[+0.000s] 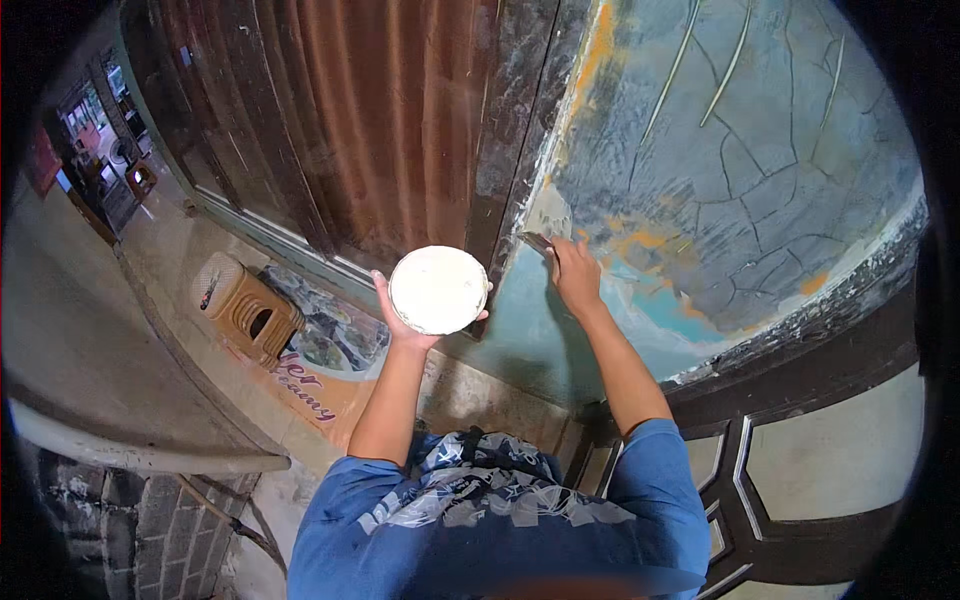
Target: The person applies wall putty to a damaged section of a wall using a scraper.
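My left hand (408, 328) supports a round white tub (438, 290) from below, its fingers and thumb spread around the rim. White paste seems to fill the tub up to the top. In my right hand (575, 278) is a putty knife (537, 241), its blade against the wall beside the dark door frame (498, 215). A pale smear (550, 212) marks the wall just above the blade. The blue-grey wall (720, 130) has crack-like lines and orange patches, with a light teal area (535, 300) under my right hand.
A brown plastic stool (265, 315) stands on the floor at left, next to a printed sheet (325, 400). Behind the tub is glass with a brown curtain (390, 120). A dark panelled door (830, 460) is at lower right, a pale pipe (150, 458) at lower left.
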Demonstrator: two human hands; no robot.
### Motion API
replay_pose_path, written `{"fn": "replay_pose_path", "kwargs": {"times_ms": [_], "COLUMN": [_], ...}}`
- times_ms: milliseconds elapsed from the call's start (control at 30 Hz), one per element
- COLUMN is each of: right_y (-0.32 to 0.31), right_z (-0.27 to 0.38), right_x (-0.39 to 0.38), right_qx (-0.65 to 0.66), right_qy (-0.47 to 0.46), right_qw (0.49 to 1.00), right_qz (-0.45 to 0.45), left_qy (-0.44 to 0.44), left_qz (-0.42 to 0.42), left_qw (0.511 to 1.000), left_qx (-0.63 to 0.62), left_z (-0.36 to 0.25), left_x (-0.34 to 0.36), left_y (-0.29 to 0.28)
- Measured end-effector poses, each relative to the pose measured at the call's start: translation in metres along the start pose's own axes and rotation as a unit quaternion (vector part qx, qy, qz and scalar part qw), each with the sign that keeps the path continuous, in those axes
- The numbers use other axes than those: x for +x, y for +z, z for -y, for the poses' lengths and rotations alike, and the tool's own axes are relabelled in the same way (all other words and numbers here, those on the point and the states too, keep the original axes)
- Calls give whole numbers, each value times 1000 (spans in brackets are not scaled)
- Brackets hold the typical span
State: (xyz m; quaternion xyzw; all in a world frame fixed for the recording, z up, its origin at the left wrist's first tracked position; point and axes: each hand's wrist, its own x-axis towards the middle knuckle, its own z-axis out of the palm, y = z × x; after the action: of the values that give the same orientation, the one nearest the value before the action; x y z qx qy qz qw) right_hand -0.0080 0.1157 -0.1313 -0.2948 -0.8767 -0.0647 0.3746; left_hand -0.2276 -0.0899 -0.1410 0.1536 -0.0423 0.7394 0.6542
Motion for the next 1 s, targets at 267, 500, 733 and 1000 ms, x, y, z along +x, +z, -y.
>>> {"fn": "replay_pose_path", "kwargs": {"times_ms": [267,500,733,1000], "right_y": [-24,-1,-10,-26], "right_z": [12,-11,-2,1], "right_x": [12,0,-4,10], "right_qx": [-12,-44,-12,-73], "right_qy": [9,-20,-40,-5], "right_qw": [1000,997,999,996], "right_qz": [15,58,35,47], "left_qy": [58,12,26,12], "left_qz": [-93,7,-33,-21], "left_qw": [993,1000,997,999], "left_qx": [47,27,71,23], "left_z": [-11,-6,-6,-3], "left_x": [-6,5,4,2], "left_y": [-8,4,7,11]}}
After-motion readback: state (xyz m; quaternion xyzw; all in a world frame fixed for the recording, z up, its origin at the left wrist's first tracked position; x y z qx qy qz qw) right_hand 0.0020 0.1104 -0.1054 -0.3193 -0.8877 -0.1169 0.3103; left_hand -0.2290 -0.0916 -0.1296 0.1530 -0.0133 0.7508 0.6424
